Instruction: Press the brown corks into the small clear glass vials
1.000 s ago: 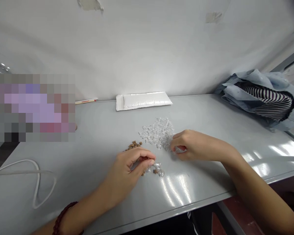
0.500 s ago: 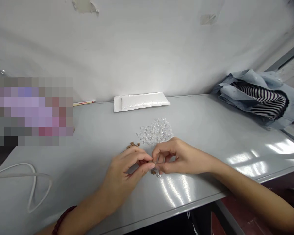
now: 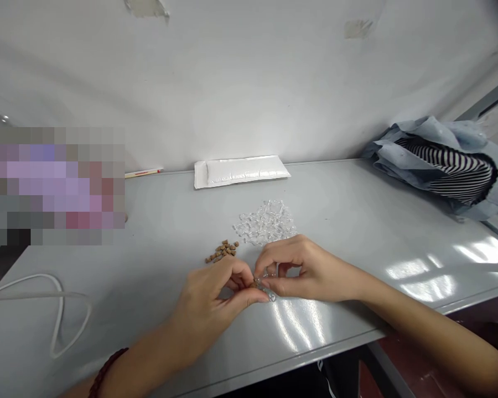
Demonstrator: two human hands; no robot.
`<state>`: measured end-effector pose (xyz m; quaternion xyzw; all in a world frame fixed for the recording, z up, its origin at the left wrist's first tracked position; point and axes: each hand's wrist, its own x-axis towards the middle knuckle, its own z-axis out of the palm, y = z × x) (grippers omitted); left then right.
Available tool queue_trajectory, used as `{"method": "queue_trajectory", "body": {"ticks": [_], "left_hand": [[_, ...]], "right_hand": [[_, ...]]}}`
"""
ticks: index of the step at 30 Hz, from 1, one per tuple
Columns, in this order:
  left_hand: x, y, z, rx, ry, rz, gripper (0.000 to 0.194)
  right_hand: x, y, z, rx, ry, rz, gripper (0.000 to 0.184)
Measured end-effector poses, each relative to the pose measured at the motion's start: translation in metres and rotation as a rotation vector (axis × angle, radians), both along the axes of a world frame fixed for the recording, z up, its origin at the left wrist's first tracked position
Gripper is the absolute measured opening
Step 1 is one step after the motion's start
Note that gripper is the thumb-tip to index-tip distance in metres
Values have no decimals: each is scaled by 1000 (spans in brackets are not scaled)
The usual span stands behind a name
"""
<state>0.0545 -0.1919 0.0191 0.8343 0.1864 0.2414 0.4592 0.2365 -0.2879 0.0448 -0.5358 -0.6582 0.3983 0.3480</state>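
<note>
At near centre, the left hand pinches a small brown piece; the right hand meets it fingertip-first, its own grip unclear. Just beyond lie brown bits, left, and clear pieces, right.

Stubby little brown pieces, cork-like to my eye, lie in a small loose heap on the grey tabletop. Just behind and rightward, clear glassy pieces spread in a wider jumble, catching the light. One more brown piece shows at the two hands' fingertips, clear bits beside it, partly hidden.
</note>
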Motion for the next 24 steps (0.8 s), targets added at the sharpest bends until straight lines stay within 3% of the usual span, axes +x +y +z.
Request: {"method": "queue_trajectory", "body": {"ticks": [8,17,24], "left_hand": [[0,0,0,-82,74,17,20],[2,2,4,-74,93,-4,19],[1,8,3,-151,88,-83,37]], "right_hand": [[-1,-1,3,114,-132,68,16],[-6,-4,-9,232,-146,41,26],[-7,-8,-5,36,89,43,24]]}}
